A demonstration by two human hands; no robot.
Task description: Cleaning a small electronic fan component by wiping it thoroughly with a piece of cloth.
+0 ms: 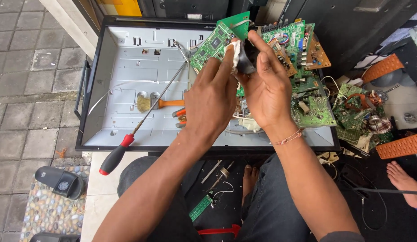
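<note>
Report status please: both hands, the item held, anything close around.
Left hand pressing white cloth. Right hand gripping dark part. Green circuit boards crowd behind; screwdriver lies left.

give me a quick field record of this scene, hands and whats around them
left hand: presses a white cloth against a dark part
right hand: grips the dark part
behind hands: green circuit board
under hands: open grey metal chassis
on chassis: long screwdriver with red and black handle, small brush
right side: heap of circuit boards
</note>
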